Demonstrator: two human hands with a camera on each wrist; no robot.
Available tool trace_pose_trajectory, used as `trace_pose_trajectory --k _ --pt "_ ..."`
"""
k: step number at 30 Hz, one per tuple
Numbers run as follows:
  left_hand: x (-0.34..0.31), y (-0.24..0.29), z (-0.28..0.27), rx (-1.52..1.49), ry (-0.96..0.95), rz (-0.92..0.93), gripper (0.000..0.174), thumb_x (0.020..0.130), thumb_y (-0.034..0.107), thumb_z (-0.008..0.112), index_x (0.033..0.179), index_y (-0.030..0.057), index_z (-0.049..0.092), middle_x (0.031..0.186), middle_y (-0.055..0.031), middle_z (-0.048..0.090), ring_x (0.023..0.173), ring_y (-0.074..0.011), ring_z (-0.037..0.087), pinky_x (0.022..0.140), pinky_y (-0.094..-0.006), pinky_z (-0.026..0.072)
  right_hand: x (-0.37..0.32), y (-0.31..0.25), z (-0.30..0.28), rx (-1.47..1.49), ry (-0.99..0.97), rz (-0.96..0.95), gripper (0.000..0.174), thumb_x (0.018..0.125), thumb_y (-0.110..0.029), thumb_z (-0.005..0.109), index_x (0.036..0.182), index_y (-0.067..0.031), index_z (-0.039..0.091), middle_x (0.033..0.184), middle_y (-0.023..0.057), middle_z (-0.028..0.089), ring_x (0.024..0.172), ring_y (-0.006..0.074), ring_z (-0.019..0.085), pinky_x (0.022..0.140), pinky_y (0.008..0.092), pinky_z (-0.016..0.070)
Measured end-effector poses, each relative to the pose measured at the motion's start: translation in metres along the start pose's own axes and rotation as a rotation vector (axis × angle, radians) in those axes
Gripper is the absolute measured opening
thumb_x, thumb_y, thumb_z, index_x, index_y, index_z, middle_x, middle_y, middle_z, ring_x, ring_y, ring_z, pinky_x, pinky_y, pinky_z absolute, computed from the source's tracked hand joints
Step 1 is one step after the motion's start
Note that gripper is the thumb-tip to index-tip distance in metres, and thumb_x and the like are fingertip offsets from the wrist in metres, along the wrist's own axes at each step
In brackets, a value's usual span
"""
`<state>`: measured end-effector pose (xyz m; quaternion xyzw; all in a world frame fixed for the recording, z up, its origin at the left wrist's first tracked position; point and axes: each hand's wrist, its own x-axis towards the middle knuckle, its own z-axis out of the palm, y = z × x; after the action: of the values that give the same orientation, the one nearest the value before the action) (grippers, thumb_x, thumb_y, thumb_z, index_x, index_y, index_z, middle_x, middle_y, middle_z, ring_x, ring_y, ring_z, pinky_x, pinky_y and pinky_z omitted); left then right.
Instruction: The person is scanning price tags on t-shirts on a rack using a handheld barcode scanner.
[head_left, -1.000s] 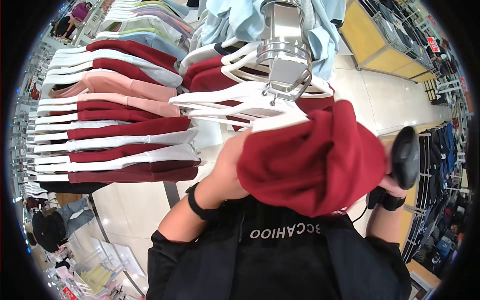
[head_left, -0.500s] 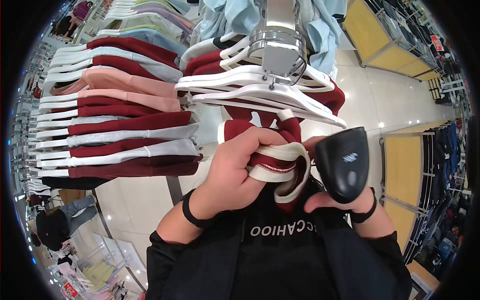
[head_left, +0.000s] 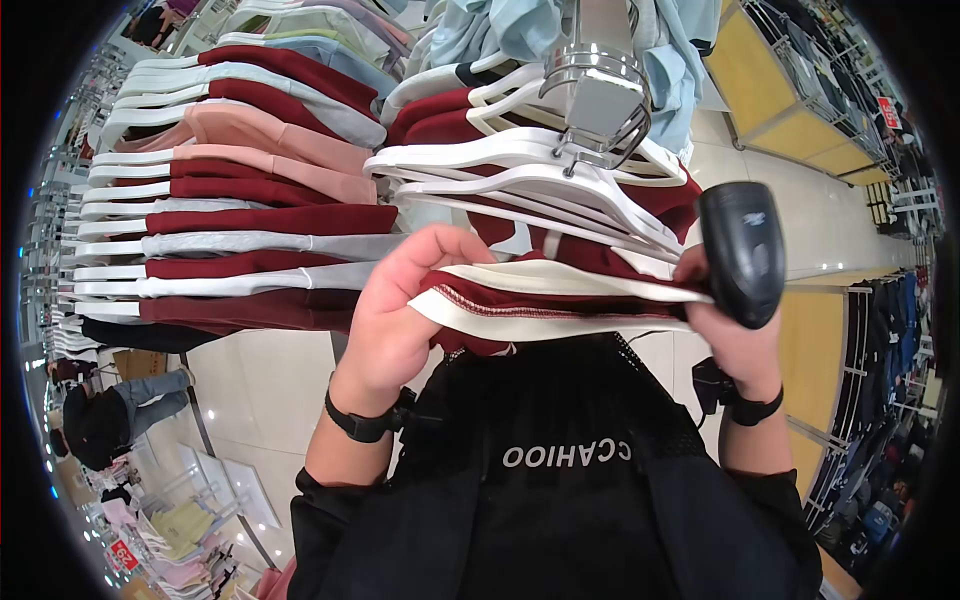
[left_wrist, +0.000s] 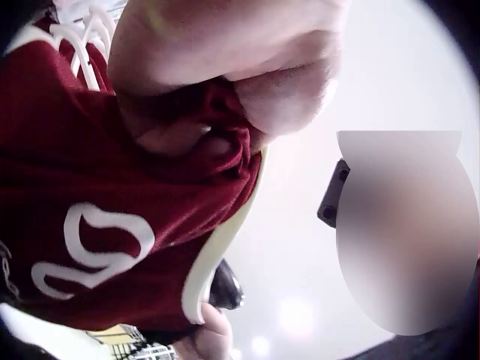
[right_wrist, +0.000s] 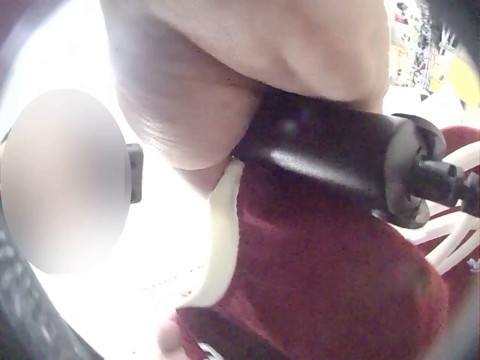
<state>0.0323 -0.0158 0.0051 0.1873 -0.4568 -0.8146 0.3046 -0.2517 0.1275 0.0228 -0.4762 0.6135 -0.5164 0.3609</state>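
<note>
A dark red garment (head_left: 570, 303) with cream trim is stretched level between both hands in front of the chest, its trimmed opening facing up. My left hand (head_left: 385, 310) grips one end of the trim, thumb and fingers curled round the cloth. White printed lettering (left_wrist: 109, 244) shows on the garment in the left wrist view. My right hand (head_left: 740, 345) holds a black handheld barcode scanner (head_left: 742, 250) and pinches the other end of the trim. In the right wrist view, the scanner's handle (right_wrist: 322, 150) lies across the red cloth.
White hangers (head_left: 520, 150) hang from a chrome rail end (head_left: 605, 100) just beyond the garment. At left stands a long row of red, grey and pink clothes (head_left: 270, 220) on white hangers. Wooden display units (head_left: 815, 350) are on the right. Someone in dark clothes (head_left: 105, 425) is at far left.
The red garment was bunched up in the hands, then its trim came into view and was pulled out straight. Both hands have moved apart; the scanner has shifted right and upward.
</note>
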Motion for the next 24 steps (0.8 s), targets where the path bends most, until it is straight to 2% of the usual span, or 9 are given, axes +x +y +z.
trace_pose_trajectory --k 5,7,9,13,15,17,19,23,24 --pt "-0.006 0.002 -0.004 0.209 0.025 -0.250 0.027 0.093 0.006 0.058 0.119 -0.0009 0.060 0.104 -0.0076 0.069 0.092 -0.0130 0.068 0.073 -0.0249 0.0524 0.004 -0.012 -0.004 0.218 0.038 -0.048 0.048 0.073 0.014 0.058 0.119 -0.0012 0.056 0.102 0.0105 0.059 0.093 0.0197 0.060 0.079 0.0324 0.0491" --pt "-0.005 -0.010 -0.011 0.781 -0.113 -0.041 0.031 0.088 0.006 0.063 0.118 -0.0001 0.063 0.105 -0.0100 0.070 0.099 -0.0189 0.068 0.080 -0.0305 0.0521 0.003 -0.011 0.000 0.289 0.037 -0.081 0.051 0.073 0.014 0.058 0.121 -0.0014 0.055 0.103 0.0089 0.056 0.094 0.0208 0.060 0.079 0.0329 0.0488" --pt "-0.003 -0.007 -0.009 0.945 -0.254 -0.068 0.037 0.080 0.006 0.068 0.117 0.0024 0.064 0.111 -0.0153 0.068 0.099 -0.0331 0.065 0.086 -0.0376 0.0510 0.002 -0.012 0.004 0.361 0.034 -0.114 0.053 0.072 0.014 0.058 0.123 -0.0016 0.055 0.105 0.0074 0.052 0.094 0.0219 0.060 0.078 0.0334 0.0484" --pt "-0.006 -0.017 -0.001 0.965 -0.480 -0.140 0.041 0.075 0.012 0.076 0.114 0.0047 0.064 0.101 -0.0111 0.063 0.095 -0.0307 0.062 0.082 -0.0372 0.0509 -0.003 -0.009 0.006 0.494 -0.044 -0.107 0.057 0.071 0.014 0.058 0.126 -0.0005 0.053 0.106 0.0068 0.048 0.094 0.0249 0.059 0.079 0.0363 0.0481" --pt "-0.009 -0.020 0.004 0.939 -0.558 -0.169 0.040 0.075 0.017 0.080 0.109 0.0033 0.065 0.101 -0.0085 0.062 0.089 -0.0283 0.062 0.078 -0.0347 0.0504 -0.013 -0.015 0.015 0.435 0.005 -0.006 0.063 0.066 0.008 0.062 0.128 -0.0007 0.050 0.100 0.0047 0.044 0.086 0.0210 0.055 0.073 0.0317 0.0445" --pt "-0.010 -0.023 0.013 0.936 -0.544 -0.252 0.043 0.075 0.024 0.083 0.109 0.0045 0.066 0.102 -0.0076 0.061 0.087 -0.0275 0.062 0.077 -0.0341 0.0501 -0.018 -0.014 0.014 0.460 -0.069 -0.005 0.061 0.067 0.010 0.063 0.127 0.0006 0.050 0.099 0.0054 0.046 0.086 0.0228 0.057 0.074 0.0333 0.0461" --pt "-0.014 -0.038 0.013 0.990 -0.462 -0.150 0.042 0.074 0.026 0.085 0.107 0.0065 0.067 0.100 -0.0075 0.061 0.087 -0.0267 0.062 0.074 -0.0339 0.0500 -0.019 -0.015 0.013 0.509 -0.192 -0.055 0.051 0.072 0.016 0.057 0.121 0.0023 0.051 0.102 0.0079 0.049 0.095 0.0261 0.060 0.081 0.0372 0.0492" --pt "-0.010 -0.047 0.015 1.090 -0.217 -0.147 0.021 0.081 0.023 0.078 0.090 0.0062 0.071 0.090 -0.0077 0.063 0.084 -0.0300 0.062 0.076 -0.0382 0.0502 -0.020 -0.011 0.012 0.507 -0.192 -0.061 0.049 0.073 0.015 0.056 0.120 0.0016 0.051 0.101 0.0097 0.054 0.095 0.0250 0.060 0.082 0.0373 0.0496" --pt "-0.009 -0.045 0.017 1.143 -0.141 -0.032 0.012 0.081 0.015 0.076 0.085 0.0047 0.071 0.084 -0.0089 0.063 0.078 -0.0308 0.063 0.071 -0.0375 0.0504 -0.019 -0.009 0.008 0.438 -0.197 -0.089 0.048 0.073 0.015 0.055 0.119 0.0014 0.051 0.101 0.0105 0.057 0.095 0.0247 0.060 0.082 0.0373 0.0497"
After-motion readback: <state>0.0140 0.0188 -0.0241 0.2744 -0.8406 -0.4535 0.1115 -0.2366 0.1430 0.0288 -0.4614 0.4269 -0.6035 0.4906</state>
